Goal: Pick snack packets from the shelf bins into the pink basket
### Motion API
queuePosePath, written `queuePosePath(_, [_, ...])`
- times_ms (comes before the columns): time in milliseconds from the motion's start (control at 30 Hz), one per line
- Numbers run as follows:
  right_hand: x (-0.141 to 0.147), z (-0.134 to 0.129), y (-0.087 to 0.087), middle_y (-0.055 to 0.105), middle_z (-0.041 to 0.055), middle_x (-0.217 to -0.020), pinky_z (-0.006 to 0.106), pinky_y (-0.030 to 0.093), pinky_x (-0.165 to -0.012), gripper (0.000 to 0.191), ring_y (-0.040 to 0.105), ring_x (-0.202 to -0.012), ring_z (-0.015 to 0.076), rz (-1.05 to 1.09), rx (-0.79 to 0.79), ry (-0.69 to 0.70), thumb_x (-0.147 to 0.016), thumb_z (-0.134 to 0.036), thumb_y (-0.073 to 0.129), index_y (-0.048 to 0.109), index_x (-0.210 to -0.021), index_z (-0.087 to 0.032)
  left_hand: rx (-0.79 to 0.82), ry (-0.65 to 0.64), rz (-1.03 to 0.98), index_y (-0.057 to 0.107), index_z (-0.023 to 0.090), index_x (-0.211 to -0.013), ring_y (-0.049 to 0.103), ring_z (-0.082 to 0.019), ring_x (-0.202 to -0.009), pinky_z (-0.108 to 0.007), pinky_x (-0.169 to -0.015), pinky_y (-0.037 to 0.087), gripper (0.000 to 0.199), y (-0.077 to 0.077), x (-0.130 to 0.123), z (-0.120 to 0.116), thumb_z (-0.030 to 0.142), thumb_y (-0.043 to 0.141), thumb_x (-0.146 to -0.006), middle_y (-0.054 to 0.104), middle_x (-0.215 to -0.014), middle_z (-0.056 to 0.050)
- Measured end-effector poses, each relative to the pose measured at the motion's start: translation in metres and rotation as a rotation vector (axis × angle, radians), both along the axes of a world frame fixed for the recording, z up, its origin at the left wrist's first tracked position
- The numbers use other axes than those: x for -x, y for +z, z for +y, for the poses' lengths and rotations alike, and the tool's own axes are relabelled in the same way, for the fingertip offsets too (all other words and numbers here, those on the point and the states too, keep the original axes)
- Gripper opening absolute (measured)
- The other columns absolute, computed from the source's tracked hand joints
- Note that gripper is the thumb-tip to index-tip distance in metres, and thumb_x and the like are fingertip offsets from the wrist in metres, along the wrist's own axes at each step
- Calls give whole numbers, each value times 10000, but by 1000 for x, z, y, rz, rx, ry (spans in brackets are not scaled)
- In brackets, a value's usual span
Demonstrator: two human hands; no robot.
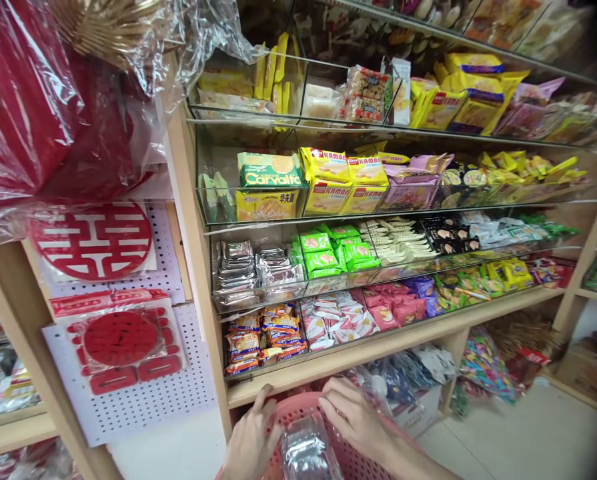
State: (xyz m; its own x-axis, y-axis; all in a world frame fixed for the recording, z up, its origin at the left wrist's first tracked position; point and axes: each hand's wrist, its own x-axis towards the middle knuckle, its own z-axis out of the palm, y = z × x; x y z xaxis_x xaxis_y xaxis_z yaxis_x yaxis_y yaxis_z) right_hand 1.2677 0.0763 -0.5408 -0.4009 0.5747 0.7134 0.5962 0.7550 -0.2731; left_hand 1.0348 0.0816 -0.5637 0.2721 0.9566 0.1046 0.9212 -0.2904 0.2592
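A pink perforated plastic basket (298, 402) is at the bottom centre, in front of the lowest shelf board. Inside it lies a clear plastic pack with dark, shiny contents (305, 448). My left hand (251, 433) is at the basket's left side, index finger stretched out near the rim and the other fingers apart, close to the pack. On the other side, my right hand (351, 415) has its fingers bent over the far rim. The lower parts of the basket and pack are cut off by the frame.
Tiered shelves with clear dividers hold wrapped snacks: yellow wafer packs (348, 180), green packets (335, 250), dark-wrapped pieces (238, 270) and orange packets (263, 337). Red paper decorations (123, 337) hang on a white pegboard (193, 367) at left. Bagged goods (488, 360) sit under the shelves.
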Motion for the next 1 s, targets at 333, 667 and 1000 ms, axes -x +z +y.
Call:
queuePosePath(333, [3,-1,5,562,3,-704,279,373,-647,268,506,-675,123,6,-92,13,-928,-174,399,529,-694,-182,25,23,-22,551,252,-1126,639,-165,-1003,-246,-819,482,351,0,-2,3,210,348,-842,319,-1489,2])
queuePosePath(667, [38,43,177,605,41,-803,309,382,-734,342,526,-769,146,-308,-456,61,-956,-254,316,598,-784,-166,87,60,-9,578,243,-1070,647,-178,-1004,-243,-836,481,311,-1,-2,2,214,376,-835,291,-1512,0])
queuePosePath(1000, [82,154,280,546,155,-1209,350,446,-844,350,548,-1079,260,-695,13,-397,-879,-80,371,536,-1182,-135,107,25,-34,574,254,-1081,636,-185,-1026,-250,-847,486,328,5,2,0,205,376,-824,223,-1533,37])
